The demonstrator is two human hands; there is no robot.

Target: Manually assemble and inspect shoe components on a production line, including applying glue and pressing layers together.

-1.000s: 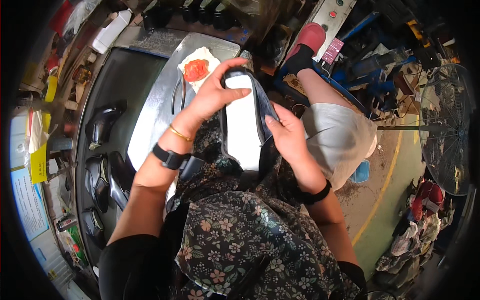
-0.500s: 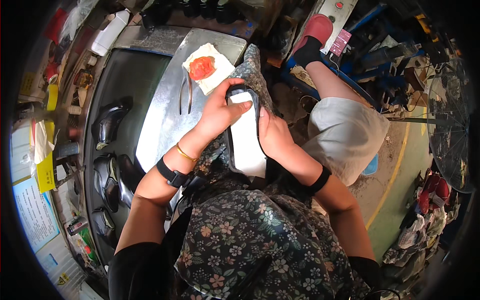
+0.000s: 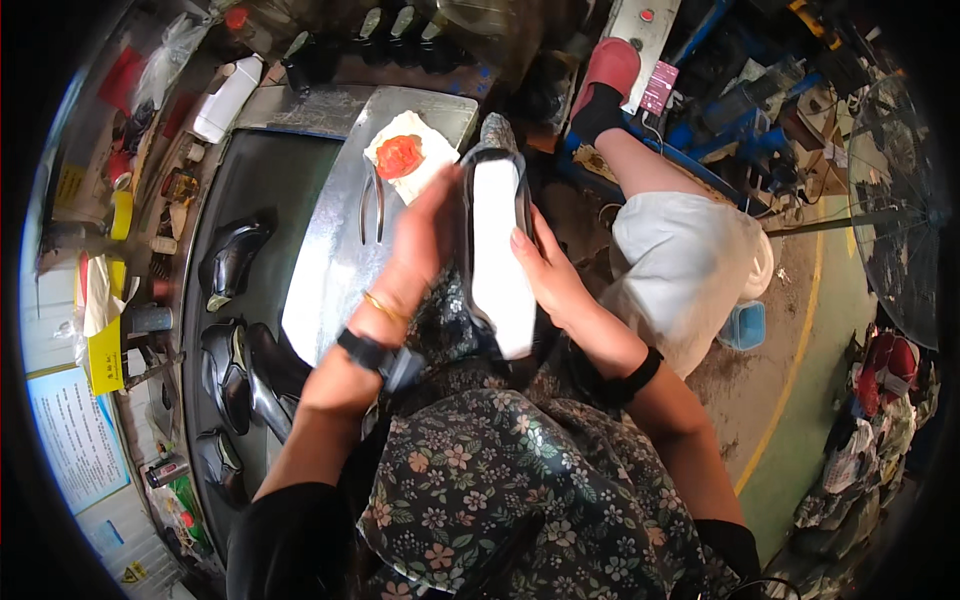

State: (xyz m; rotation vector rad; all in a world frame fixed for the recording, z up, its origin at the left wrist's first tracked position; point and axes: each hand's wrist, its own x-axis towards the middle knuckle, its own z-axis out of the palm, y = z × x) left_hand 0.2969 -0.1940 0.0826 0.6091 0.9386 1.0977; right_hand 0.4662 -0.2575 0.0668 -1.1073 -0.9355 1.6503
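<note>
A black shoe upper with a white sole face (image 3: 500, 255) lies bottom up on my apron-covered lap. My right hand (image 3: 556, 278) grips its right side, the thumb resting on the white face and the fingers around the dark edge. Just left of the shoe is my left hand (image 3: 425, 230), smeared by motion; whether it touches the shoe cannot be made out. On the metal plate (image 3: 325, 270) to the left lie a pale cloth (image 3: 436, 150) with an orange-red lump (image 3: 400, 156) on it and a curved two-handled metal tool (image 3: 372, 208).
Several black shoes (image 3: 226, 372) lie on the dark belt (image 3: 270, 180) at the left. Another person's leg in pale shorts (image 3: 665, 240) is close on my right, its red shoe (image 3: 608, 75) on a metal bar. A fan (image 3: 900, 210) stands at the far right.
My left hand has come off the shoe's white face and moved to its left. My right hand keeps hold, its thumb lower on the sole face.
</note>
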